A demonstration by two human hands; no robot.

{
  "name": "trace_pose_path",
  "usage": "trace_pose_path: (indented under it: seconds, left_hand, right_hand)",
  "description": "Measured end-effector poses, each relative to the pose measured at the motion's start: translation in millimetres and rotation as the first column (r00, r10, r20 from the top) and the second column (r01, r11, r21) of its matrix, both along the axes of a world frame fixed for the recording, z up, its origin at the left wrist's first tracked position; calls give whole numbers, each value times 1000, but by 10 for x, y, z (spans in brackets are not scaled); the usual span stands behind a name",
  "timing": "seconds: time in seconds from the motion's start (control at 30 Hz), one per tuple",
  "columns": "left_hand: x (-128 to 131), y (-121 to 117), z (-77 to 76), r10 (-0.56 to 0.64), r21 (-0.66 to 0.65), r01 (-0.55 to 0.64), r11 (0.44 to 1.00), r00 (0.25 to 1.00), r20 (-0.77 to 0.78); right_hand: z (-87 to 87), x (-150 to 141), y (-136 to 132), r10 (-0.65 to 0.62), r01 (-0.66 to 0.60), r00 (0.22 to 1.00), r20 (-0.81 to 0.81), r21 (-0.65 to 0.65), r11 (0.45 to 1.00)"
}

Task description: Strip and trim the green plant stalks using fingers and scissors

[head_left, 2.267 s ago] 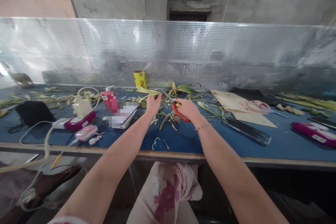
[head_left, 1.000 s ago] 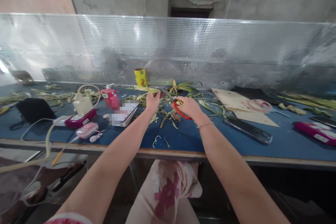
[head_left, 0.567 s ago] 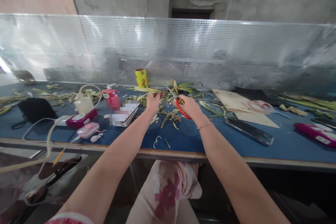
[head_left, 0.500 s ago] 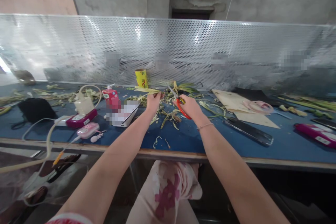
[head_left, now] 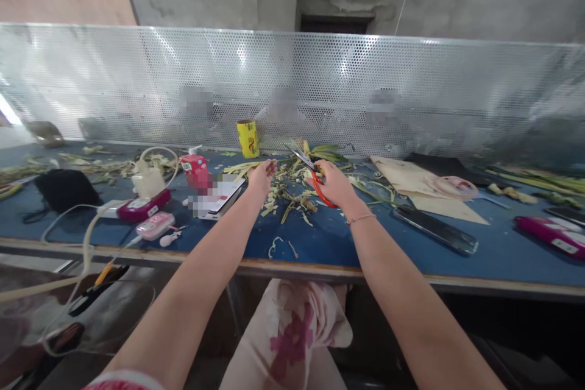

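My left hand (head_left: 262, 175) is closed over the middle of the table, fingers curled together. A pale green plant stalk (head_left: 238, 167) runs out from it to the left; its other end is hidden by the fingers. To the right, my right hand (head_left: 336, 186) is wrapped round the orange-red handles of a pair of scissors (head_left: 307, 157). Their blades point up and to the left, above the plant scraps, apart from the left hand. Cut leaves and dry trimmings (head_left: 297, 202) lie below and between both hands.
A phone on a white stand (head_left: 222, 198), a pink carton (head_left: 195, 169) and a yellow roll (head_left: 248, 139) stand left of centre. A dark phone (head_left: 436, 230) and cardboard sheets (head_left: 397, 180) lie at right. Behind the table (head_left: 333, 244) rises a perforated metal screen (head_left: 320, 73).
My left hand has shifted left and slightly back from the scissors, taking the stalk lower with it. The right hand stays nearly in place, the scissor blades tilting a little more to the left.
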State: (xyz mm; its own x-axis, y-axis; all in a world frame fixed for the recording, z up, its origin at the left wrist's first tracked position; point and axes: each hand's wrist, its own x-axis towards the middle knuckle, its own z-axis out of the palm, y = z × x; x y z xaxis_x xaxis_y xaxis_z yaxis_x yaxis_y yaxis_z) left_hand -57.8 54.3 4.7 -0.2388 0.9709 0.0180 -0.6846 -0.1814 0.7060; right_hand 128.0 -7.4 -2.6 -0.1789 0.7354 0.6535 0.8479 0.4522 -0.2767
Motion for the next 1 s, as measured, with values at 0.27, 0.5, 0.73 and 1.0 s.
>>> trace_pose_path:
  seconds: [0.27, 0.5, 0.73, 1.0]
  left_hand:
    - [22, -32, 13, -40, 130, 46, 990, 998, -53]
    - [69, -69, -12, -76, 136, 98, 986, 984, -159]
    - [69, -73, 6, -234, 73, 236, 969, 972, -31]
    - [154, -126, 24, -275, 53, 284, 957, 952, -131]
  right_hand:
    - [-31, -18, -12, -46, 52, 991, 123, -43, 998]
    - [-34, -30, -16, -87, 97, 987, 132, -73, 993]
    - [-30, -42, -6, -105, 120, 983, 153, -92, 989]
    - [-39, -46, 15, -130, 145, 981, 144, -94, 985]
